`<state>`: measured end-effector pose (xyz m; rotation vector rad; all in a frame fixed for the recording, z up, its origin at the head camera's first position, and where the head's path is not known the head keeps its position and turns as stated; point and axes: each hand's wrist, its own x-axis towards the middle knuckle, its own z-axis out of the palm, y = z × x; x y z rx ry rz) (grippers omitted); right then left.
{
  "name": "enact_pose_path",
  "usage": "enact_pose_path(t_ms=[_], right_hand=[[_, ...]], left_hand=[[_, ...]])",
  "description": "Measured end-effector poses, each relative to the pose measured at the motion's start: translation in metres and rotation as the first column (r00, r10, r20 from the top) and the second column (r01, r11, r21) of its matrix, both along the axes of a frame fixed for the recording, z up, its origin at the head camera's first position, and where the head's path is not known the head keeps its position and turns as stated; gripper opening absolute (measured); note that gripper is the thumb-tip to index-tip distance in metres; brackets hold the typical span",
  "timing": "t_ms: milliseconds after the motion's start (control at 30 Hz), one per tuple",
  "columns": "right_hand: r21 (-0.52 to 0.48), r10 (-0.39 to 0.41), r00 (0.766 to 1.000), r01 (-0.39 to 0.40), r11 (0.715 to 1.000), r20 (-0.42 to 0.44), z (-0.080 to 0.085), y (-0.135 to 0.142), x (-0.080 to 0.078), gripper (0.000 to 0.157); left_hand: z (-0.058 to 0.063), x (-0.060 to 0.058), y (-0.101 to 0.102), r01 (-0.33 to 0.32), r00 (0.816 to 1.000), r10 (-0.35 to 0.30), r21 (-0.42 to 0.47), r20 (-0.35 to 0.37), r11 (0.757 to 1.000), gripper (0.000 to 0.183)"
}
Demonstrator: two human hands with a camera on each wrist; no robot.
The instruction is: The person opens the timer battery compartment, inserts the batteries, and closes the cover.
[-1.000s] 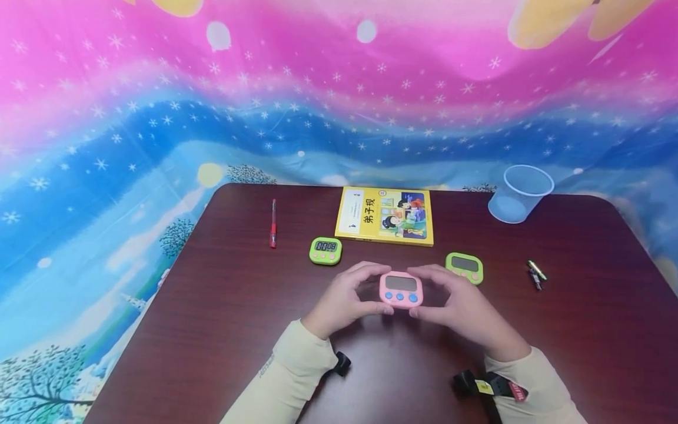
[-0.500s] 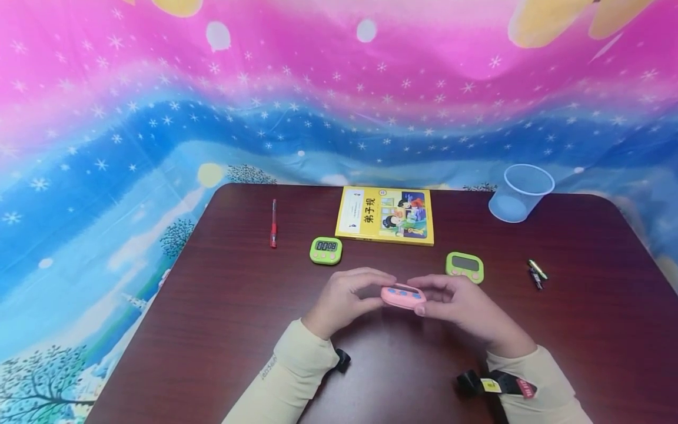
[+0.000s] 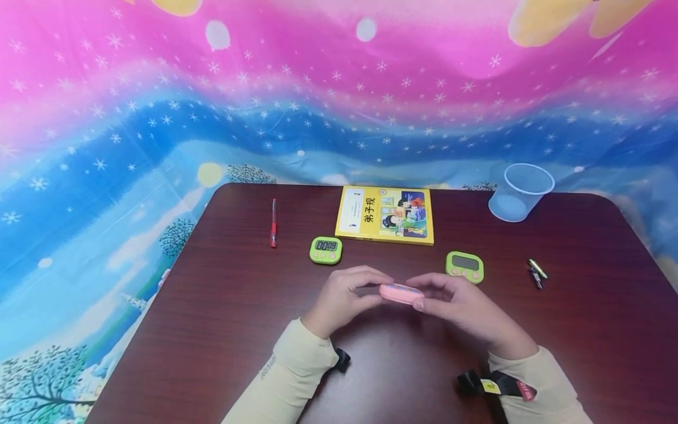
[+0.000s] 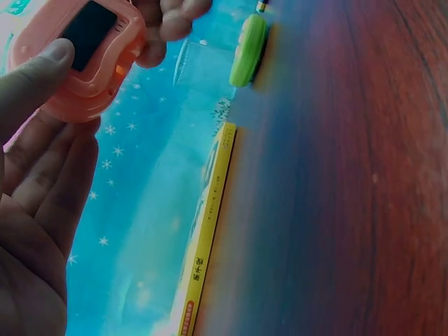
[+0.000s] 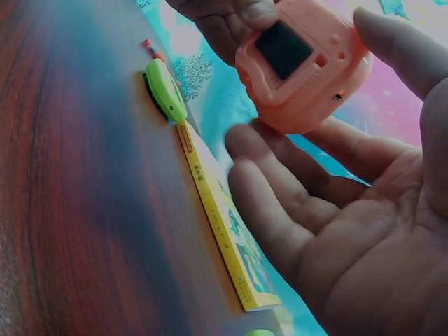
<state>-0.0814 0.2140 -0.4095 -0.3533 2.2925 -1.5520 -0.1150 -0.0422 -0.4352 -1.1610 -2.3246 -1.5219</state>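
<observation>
Both hands hold a pink digital timer (image 3: 401, 294) above the table, one at each end. My left hand (image 3: 345, 299) pinches its left end; in the left wrist view the thumb lies on the timer's back (image 4: 91, 94), near a dark square. My right hand (image 3: 468, 311) pinches the other end between thumb and fingers. The timer is tipped, so in the head view its lower edge faces me and the screen is hidden. Its back, with the dark square, shows in the right wrist view too. Just behind the right hand lies a green timer (image 3: 465, 265) with a blank screen.
Another green timer (image 3: 325, 253), showing digits, lies beyond the left hand. Behind it are a yellow book (image 3: 371, 227) and a red pen (image 3: 273, 227). A see-through blue bin (image 3: 516, 200) stands at the back right. Two small batteries (image 3: 537, 271) lie on the right.
The pink timer has turned from its screen and blue buttons facing me to nearly edge-on. Both hands keep their hold, with the right hand slightly lower. The left green timer's digits have advanced.
</observation>
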Motion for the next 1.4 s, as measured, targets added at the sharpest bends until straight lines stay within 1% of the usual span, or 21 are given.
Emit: enact_pose_path(t_ms=[67,133,200,367,467,633,700,767,967,1033,1133,1267,1400], right_hand=[[0.058,-0.037,0.998,0.04,0.998,-0.054,0.002,-0.002,0.001,0.042],[0.091,-0.075,0.992,0.084,0.992,-0.097,0.004,-0.003,0.003,0.04],[0.091,-0.095,0.986,0.108,0.99,-0.14,0.005,-0.004,0.004,0.039],[0.076,-0.119,0.973,0.136,0.988,-0.197,0.005,-0.007,0.006,0.036],[0.077,-0.13,0.966,0.15,0.986,-0.222,0.003,-0.009,0.006,0.034],[0.091,-0.156,0.951,0.186,0.978,-0.269,0.002,-0.012,0.006,0.032],[0.099,-0.164,0.947,0.197,0.975,-0.276,0.002,-0.013,0.006,0.032],[0.098,-0.169,0.946,0.203,0.974,-0.275,0.002,-0.014,0.006,0.031],[0.089,-0.169,0.944,0.202,0.975,-0.283,0.002,-0.015,0.006,0.03],[0.089,-0.172,0.943,0.205,0.975,-0.285,0.002,-0.014,0.006,0.031],[0.078,-0.177,0.946,0.205,0.976,-0.273,0.0,-0.013,0.004,0.032],[0.038,-0.194,0.955,0.207,0.978,-0.225,-0.002,-0.011,0.003,0.033],[-0.021,-0.212,0.965,0.211,0.977,-0.156,-0.003,-0.01,0.002,0.034]], left_hand=[[0.0,0.001,0.0,-0.013,0.998,0.013,0.007,0.061,1.0,0.026],[0.001,0.001,0.0,-0.028,0.994,0.028,0.007,0.108,1.0,0.027],[0.001,0.001,0.0,-0.042,0.989,0.04,0.009,0.145,0.999,0.028],[-0.001,0.001,-0.001,-0.065,0.969,0.055,0.036,0.239,0.997,0.029],[-0.002,0.001,-0.001,-0.079,0.951,0.062,0.046,0.303,0.996,0.029],[-0.001,0.001,0.001,-0.096,0.91,0.067,0.051,0.41,0.994,0.029],[0.0,0.001,0.001,-0.098,0.897,0.067,0.049,0.437,0.994,0.029],[0.001,0.001,0.002,-0.101,0.89,0.072,0.041,0.45,0.994,0.028],[0.003,0.002,0.002,-0.094,0.885,0.068,0.035,0.46,0.995,0.028],[0.004,0.002,0.002,-0.09,0.887,0.062,0.039,0.458,0.995,0.029],[0.003,0.002,0.002,-0.076,0.894,0.049,0.044,0.445,0.996,0.033],[0.003,0.002,0.002,-0.039,0.905,0.016,0.046,0.425,0.998,0.044],[0.004,0.003,0.002,0.004,0.906,-0.011,0.015,0.424,1.0,0.062]])
